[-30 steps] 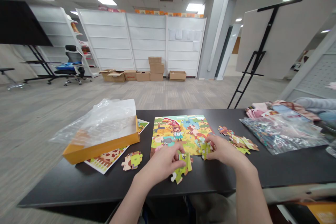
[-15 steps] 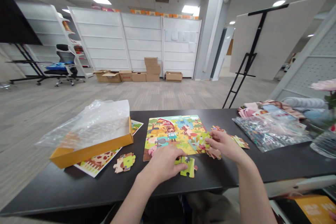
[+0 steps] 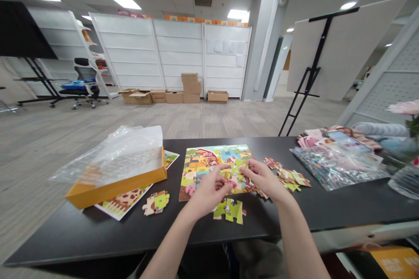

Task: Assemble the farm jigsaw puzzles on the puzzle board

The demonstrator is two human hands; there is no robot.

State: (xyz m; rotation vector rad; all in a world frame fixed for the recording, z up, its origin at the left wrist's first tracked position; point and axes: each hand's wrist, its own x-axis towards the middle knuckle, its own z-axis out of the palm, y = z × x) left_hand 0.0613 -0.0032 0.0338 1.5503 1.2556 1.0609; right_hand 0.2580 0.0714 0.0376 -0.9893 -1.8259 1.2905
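Observation:
A colourful farm-scene jigsaw puzzle lies on the black table, with a red barn near its top. Over its right part, my right hand pinches a green puzzle piece between thumb and fingers. My left hand is held over the lower middle of the puzzle, its thumb and fingers apart, with nothing visible between them. Just below the picture lie some joined green puzzle pieces. To the right of my right hand is a spread of loose pieces. A small pile of pieces sits at the left.
On the left, a yellow box with crumpled clear plastic rests over a printed picture sheet. A clear bag of small pieces, folded cloths and a glass vase stand on the right.
My right hand has moved left over the puzzle with the green piece. My left hand has lifted off the joined green pieces and moved up over the puzzle, its fingers opening.

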